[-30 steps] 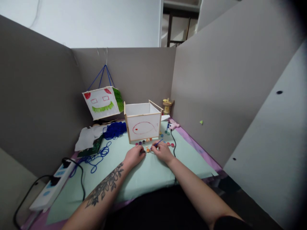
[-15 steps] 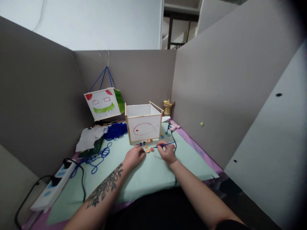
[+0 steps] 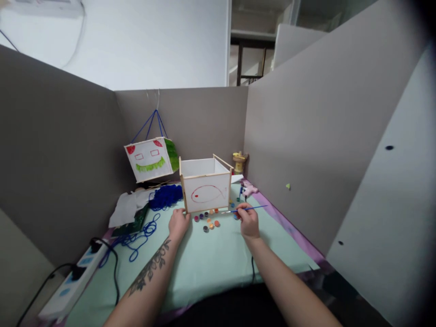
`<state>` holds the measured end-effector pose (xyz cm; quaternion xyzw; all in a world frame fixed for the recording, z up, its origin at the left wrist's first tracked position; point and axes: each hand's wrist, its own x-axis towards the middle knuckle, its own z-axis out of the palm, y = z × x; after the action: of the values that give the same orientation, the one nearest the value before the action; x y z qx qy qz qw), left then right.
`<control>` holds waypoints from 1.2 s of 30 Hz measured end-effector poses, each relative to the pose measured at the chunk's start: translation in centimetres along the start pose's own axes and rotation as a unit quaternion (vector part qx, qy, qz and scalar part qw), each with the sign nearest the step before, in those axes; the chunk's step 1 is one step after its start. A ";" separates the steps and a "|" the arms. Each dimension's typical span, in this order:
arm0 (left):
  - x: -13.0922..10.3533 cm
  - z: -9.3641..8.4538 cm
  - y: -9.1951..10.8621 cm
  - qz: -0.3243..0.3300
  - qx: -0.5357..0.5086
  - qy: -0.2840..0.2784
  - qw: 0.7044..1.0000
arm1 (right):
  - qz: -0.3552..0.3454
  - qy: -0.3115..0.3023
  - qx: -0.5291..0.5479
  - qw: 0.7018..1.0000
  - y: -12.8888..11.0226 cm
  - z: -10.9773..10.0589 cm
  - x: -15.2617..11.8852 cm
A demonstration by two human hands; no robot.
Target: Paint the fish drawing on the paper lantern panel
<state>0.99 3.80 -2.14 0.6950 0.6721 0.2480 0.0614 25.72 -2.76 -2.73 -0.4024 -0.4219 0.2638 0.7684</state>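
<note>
Your right hand (image 3: 249, 221): pinched on the brush (image 3: 261, 206)
Your left hand (image 3: 179, 225): at the box (image 3: 207, 194), lower left corner; cannot tell if gripping
Paints (image 3: 211, 225): between your hands

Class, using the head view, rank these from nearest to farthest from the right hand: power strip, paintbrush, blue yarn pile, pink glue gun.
1. Paintbrush: held in the right hand.
2. Pink glue gun: beyond it, back right.
3. Blue yarn pile: back left.
4. Power strip: front left.
</note>
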 end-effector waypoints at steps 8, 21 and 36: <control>0.7 -0.3 -0.1 -0.013 -0.057 -0.005 0.998 | -0.040 -0.030 -0.062 0.997 0.1 0.0 -0.2; -1.7 -3.8 -0.2 0.027 -0.302 0.056 0.951 | -0.157 -0.088 -0.047 0.983 -6.0 4.0 1.5; -2.3 -4.0 0.4 0.016 -0.409 -0.120 0.904 | -0.350 -0.060 -0.192 0.915 -5.9 8.9 2.3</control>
<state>-0.29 0.53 0.88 0.6438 0.4879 0.4166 0.4171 19.62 -0.70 6.10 -0.3521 -0.6232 -0.0844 0.6932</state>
